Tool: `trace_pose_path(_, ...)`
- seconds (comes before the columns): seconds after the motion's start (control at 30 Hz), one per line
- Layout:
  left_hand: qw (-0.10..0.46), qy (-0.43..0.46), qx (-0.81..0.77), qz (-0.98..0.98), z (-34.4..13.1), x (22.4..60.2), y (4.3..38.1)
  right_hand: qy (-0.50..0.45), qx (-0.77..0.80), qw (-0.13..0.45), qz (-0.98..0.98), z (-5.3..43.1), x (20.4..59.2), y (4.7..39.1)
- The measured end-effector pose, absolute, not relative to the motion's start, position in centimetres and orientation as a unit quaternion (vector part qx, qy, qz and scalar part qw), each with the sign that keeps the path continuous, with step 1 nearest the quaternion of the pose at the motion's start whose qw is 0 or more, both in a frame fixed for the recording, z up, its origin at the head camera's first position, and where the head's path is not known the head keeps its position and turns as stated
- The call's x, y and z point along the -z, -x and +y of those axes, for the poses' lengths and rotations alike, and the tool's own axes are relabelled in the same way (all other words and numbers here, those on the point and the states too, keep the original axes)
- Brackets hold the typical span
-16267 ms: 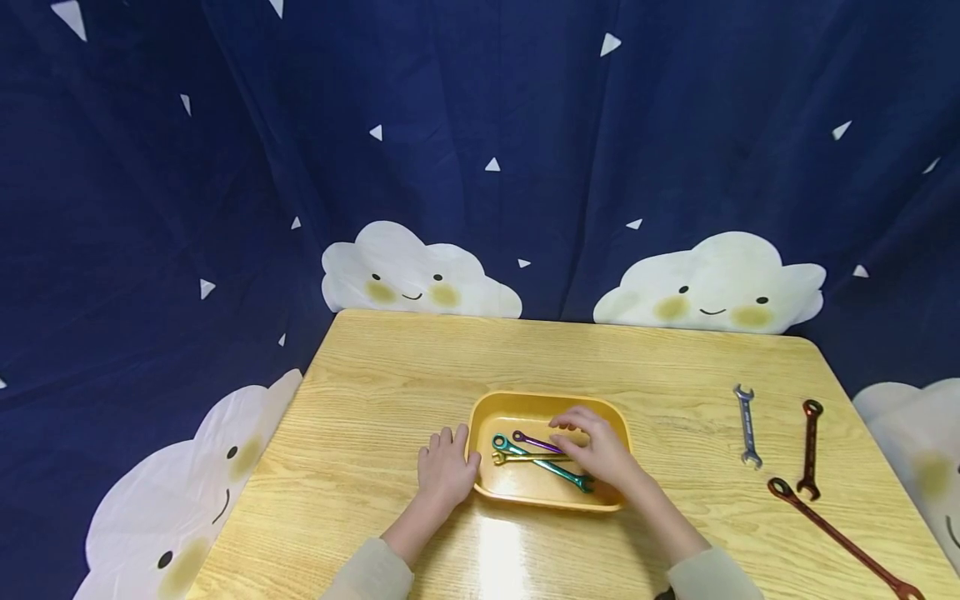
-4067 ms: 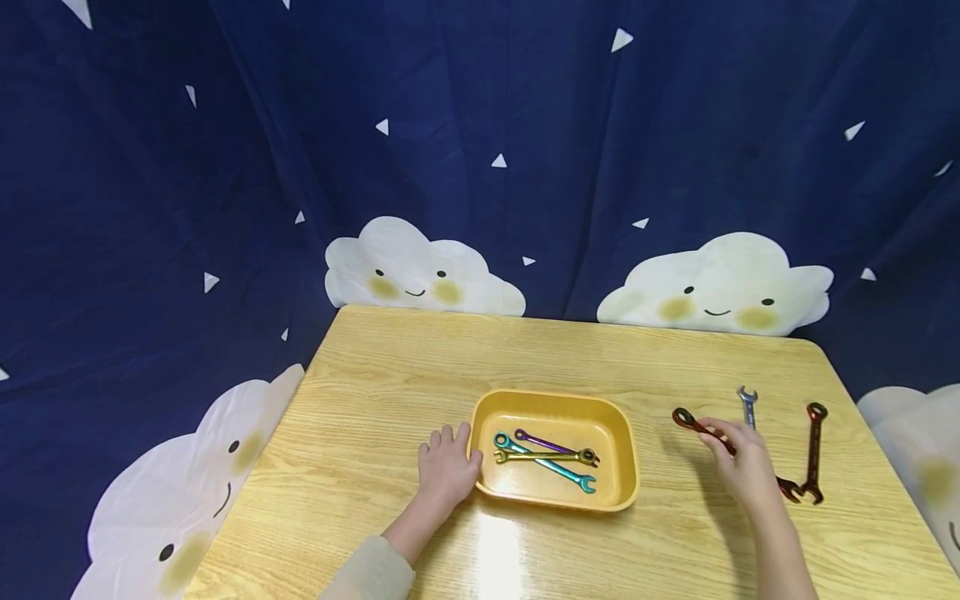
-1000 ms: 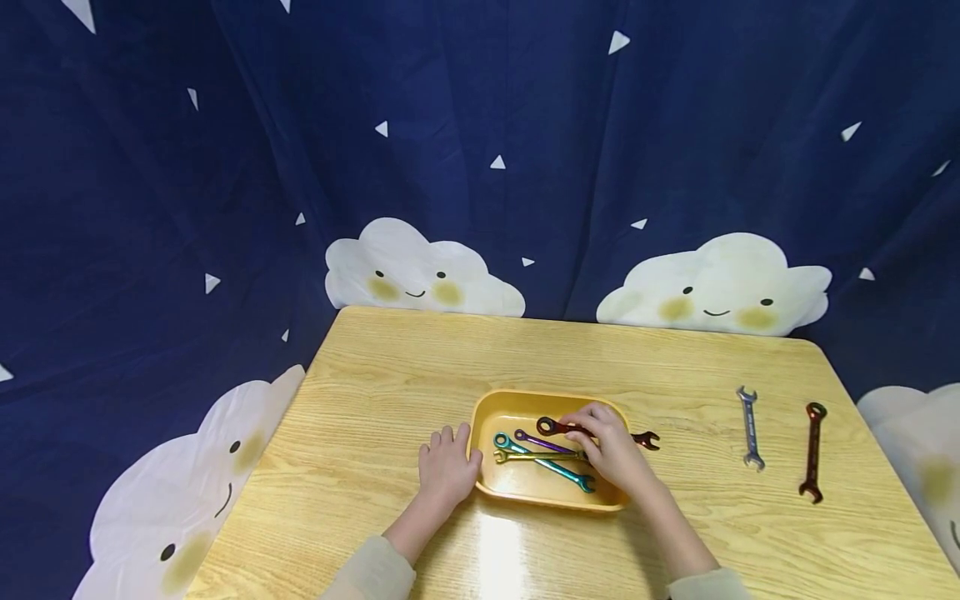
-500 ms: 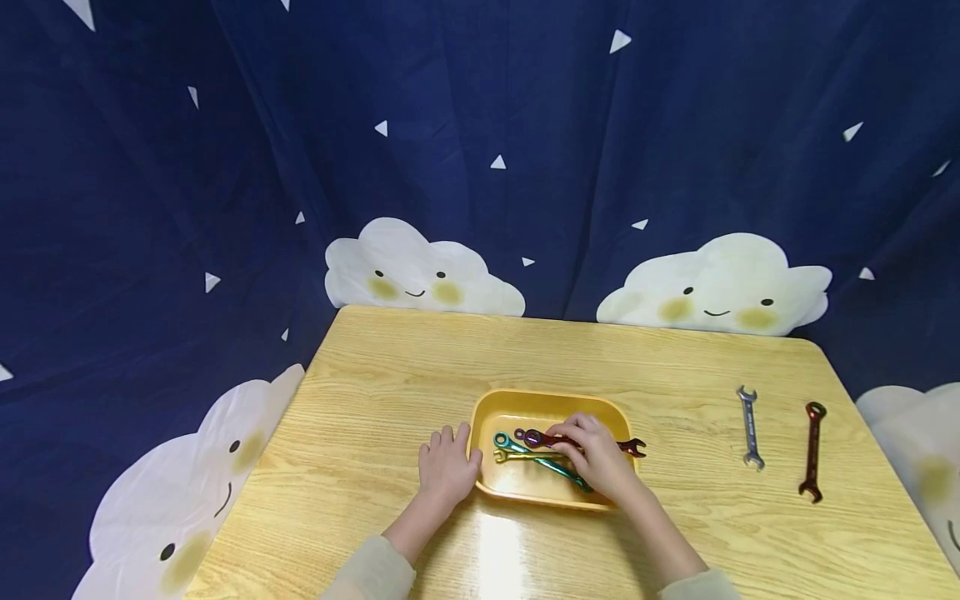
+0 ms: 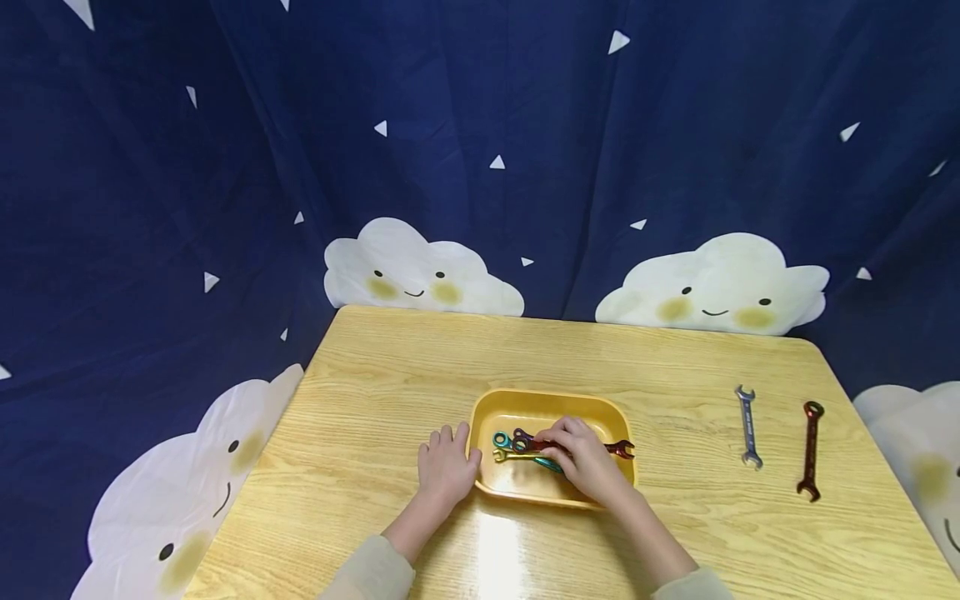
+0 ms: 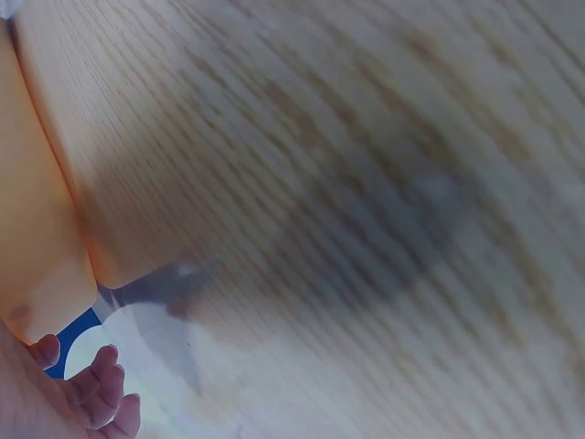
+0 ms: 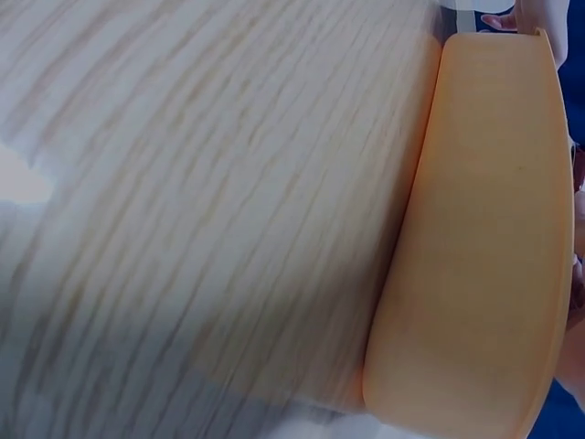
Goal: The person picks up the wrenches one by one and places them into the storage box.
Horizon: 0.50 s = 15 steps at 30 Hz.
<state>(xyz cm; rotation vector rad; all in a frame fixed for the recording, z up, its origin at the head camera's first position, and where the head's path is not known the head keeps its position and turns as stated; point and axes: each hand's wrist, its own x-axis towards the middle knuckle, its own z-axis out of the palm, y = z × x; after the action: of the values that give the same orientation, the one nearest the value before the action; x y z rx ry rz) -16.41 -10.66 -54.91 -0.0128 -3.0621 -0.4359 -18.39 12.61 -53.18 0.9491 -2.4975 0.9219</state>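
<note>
Two bare hands at a tray on a wooden table. The yellow tray stands near the table's middle, with table surface beyond its far rim and well short of the back edge. The left hand lies at the tray's left rim, fingers loosely extended and thumb against the rim, pinching nothing visible. The right hand reaches in over the near right part of the tray, its thumb and fingers closed about the shaft of a dark red wrench. This wrench lies across the tray's interior, its ring end above the other wrenches and its forked end at the right rim; whether it touches the rim cannot be told. A wide stretch of wood separates the tray from a silver wrench and, farther right, a second red wrench near the table's right edge.

The right hand covers parts of the held wrench, a gold wrench and a teal wrench; a small purple wrench is mostly concealed. Both sleeves are cut off below. In the wrist views the tray wall hides its contents, and each hand appears only in part.
</note>
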Motion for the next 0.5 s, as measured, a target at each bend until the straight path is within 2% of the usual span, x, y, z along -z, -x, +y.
trace_pose_path(0.5,0.026,0.000,0.146,-0.989,-10.5,54.9,16.4,-0.342,-0.349,0.133,-0.862,11.2,54.4,17.9)
